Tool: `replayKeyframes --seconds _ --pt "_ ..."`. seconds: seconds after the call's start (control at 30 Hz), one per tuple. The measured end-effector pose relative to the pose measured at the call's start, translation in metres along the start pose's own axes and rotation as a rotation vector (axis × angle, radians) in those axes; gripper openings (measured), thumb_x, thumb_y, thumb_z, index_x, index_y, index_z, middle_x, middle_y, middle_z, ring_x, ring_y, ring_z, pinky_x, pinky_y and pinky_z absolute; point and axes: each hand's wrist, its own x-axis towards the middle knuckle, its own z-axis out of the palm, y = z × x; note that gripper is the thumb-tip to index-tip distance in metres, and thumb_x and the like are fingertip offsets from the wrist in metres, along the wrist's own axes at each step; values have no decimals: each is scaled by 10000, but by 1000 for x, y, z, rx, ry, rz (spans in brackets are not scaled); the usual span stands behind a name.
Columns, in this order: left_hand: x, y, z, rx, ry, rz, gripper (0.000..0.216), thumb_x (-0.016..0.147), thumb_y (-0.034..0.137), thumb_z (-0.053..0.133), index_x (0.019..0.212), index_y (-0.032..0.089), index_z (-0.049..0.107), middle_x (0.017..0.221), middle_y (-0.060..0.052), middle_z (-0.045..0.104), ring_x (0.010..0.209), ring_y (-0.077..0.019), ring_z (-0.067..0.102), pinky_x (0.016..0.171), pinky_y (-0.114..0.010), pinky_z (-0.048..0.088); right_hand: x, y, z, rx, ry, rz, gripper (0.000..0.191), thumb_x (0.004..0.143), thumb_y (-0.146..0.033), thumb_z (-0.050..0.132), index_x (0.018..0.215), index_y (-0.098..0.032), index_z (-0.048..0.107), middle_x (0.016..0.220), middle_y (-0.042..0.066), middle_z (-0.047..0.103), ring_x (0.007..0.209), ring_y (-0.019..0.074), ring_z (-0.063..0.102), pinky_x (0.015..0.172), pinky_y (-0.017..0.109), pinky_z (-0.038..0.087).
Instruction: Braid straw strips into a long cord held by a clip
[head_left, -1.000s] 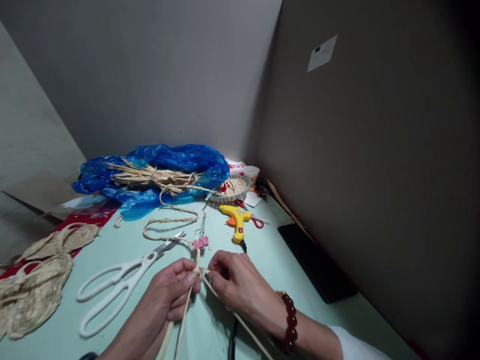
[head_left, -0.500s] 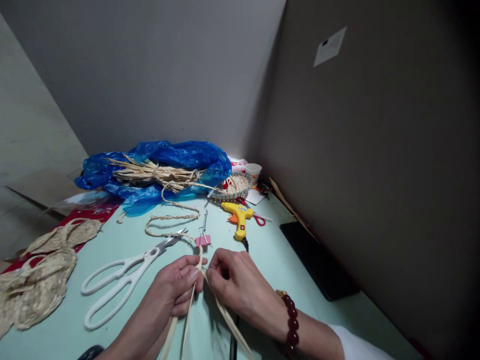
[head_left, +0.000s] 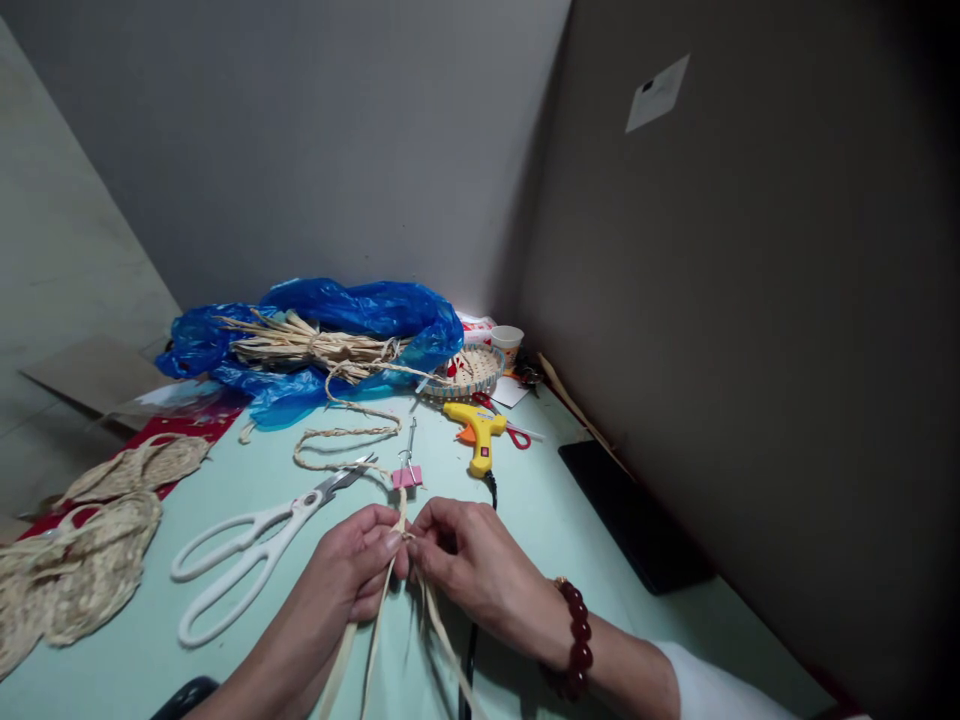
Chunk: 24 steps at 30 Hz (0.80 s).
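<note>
Straw strands [head_left: 377,625]; bundle [head_left: 315,350] on blue bag [head_left: 375,305]

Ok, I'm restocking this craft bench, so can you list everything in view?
straw strips: several, pale tan, between left hand and right hand
binder clip: one, pink, beyond the hands
braided cord: one, tan, looped beyond clip
scissors: one, white, left of hands
glue gun: one, yellow, beyond right hand
plastic bag: one, blue, far side
straw bundle: one, tan, on the bag
woven tray: one, tan, right of bag
table: one, pale green, underneath
left hand: one, pinching strips
right hand: one, pinching strips
</note>
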Motion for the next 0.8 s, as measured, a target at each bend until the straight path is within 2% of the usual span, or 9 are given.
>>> replayKeyframes --seconds 0.2,0.43,0.57,0.8 --pt "-1 1 1 47 8 -11 329 728 378 732 862 166 520 578 49 572 389 11 196 391 -153 74 0 2 2 -160 46 -45 178 879 -209 502 738 -156 597 613 -12 587 555 89 466 540 201 294" --pt "1 1 4 77 36 -12 306 732 378 732 791 155 531 568 51 567 381 14 212 387 -150 81 -2 -1 -4 -182 13 -43 217 913 -232 480 765 -164 623 635 -6 608 590 104 489 570 217 309" --pt "1 4 6 19 40 -17 313 722 379 746 790 154 541 594 53 567 402 13 202 395 -148 89 -1 -5 -9 -209 82 -66 210 914 -214 485 785 -168 644 705 4 652 657 110 529 624 221 332" --pt "-5 8 8 -64 31 -56 352 658 352 804 783 160 537 566 74 552 410 14 148 400 -157 61 3 -1 -6 -267 176 -19 152 878 -187 508 777 -155 617 665 8 634 603 104 515 579 217 324"
